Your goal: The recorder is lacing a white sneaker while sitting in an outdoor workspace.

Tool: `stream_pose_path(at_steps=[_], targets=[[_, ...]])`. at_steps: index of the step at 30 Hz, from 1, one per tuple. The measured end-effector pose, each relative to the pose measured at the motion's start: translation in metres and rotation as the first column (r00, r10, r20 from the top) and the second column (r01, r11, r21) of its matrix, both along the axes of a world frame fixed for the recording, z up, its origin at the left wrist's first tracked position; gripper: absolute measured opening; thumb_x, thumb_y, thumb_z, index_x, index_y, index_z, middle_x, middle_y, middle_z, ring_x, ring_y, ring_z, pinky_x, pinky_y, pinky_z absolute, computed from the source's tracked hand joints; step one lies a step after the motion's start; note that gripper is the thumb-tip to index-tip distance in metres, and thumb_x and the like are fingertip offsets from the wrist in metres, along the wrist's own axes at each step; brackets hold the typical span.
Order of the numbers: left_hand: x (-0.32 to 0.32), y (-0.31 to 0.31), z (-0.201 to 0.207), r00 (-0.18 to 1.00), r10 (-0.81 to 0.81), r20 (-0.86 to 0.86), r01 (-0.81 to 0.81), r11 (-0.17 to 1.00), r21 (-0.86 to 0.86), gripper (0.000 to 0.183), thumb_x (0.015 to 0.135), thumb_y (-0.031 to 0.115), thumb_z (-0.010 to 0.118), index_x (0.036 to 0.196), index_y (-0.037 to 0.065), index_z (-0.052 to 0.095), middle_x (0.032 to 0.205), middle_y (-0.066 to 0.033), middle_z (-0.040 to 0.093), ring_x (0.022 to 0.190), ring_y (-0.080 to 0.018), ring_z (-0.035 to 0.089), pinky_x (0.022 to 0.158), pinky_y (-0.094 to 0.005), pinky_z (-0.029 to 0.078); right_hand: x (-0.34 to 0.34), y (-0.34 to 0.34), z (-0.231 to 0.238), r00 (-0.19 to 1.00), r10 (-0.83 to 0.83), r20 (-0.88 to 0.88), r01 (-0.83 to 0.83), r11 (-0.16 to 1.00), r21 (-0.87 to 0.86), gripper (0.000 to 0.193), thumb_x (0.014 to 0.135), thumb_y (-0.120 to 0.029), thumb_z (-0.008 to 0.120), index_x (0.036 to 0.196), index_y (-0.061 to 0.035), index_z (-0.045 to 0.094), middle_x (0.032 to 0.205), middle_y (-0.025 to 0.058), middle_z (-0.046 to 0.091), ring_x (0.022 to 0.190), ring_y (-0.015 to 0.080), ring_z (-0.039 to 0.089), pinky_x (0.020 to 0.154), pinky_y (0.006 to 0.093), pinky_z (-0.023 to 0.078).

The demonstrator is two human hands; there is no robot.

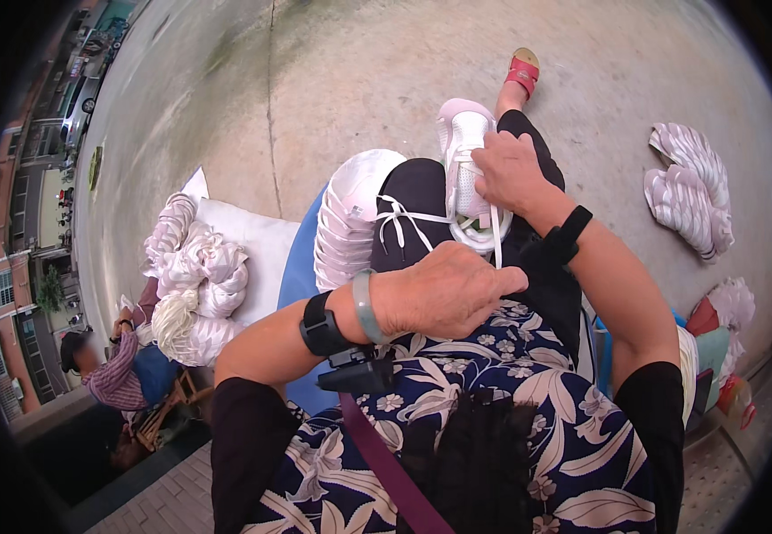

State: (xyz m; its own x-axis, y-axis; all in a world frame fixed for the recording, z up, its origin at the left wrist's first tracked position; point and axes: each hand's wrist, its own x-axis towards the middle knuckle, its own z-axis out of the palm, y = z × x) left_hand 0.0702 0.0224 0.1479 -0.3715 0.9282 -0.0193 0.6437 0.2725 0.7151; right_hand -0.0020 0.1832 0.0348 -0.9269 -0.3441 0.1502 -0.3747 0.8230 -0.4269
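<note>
A white shoe with pale pink parts (468,133) rests tilted on my lap, toe pointing away from me. My right hand (512,173) grips its right side, fingers curled over the laced front. Near the shoe's collar, my left hand (453,289) is closed, thumb and forefinger pinched at a white shoelace (496,233) running down from the shoe. The lace tip at those fingers is hidden. Another stretch of white lace (413,215) trails left in loose loops over my black trouser leg (417,185).
Nested pink-and-white shoe uppers (343,218) stand left of my knee, beside something blue (299,267). Bundled uppers (208,276) lie on a white sheet (252,240). More uppers (689,196) lie on the concrete at right. Another person (123,383) sits far left.
</note>
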Motion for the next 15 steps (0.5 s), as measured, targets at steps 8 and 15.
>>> stream_pose_path(at_steps=[8,15], targets=[[0.002,-0.019,0.008,0.991,-0.007,0.136,-0.011,0.992,0.128,0.029,0.074,0.010,0.055,0.103,0.007,0.054,0.060,-0.0041,0.051,0.058,-0.0258,0.048,0.060,-0.0350,0.036,-0.017,-0.016,-0.001,0.977,-0.084,0.196,0.138,0.950,-0.282,0.014,0.069,-0.011,0.056,0.081,-0.0037,0.058,0.068,0.0082,0.058,0.063,0.0213,0.057,0.057,0.0331,0.042],[-0.007,-0.076,0.039,0.860,0.366,0.356,-0.327,0.930,-0.167,0.034,0.078,0.005,0.052,0.111,0.005,0.050,0.056,-0.0063,0.050,0.051,-0.0255,0.049,0.050,-0.0335,0.037,-0.018,0.029,0.066,0.809,0.320,0.493,0.395,0.323,-0.860,0.025,0.081,-0.009,0.054,0.103,0.0035,0.055,0.069,0.0051,0.059,0.053,0.0075,0.054,0.054,0.0197,0.047]])
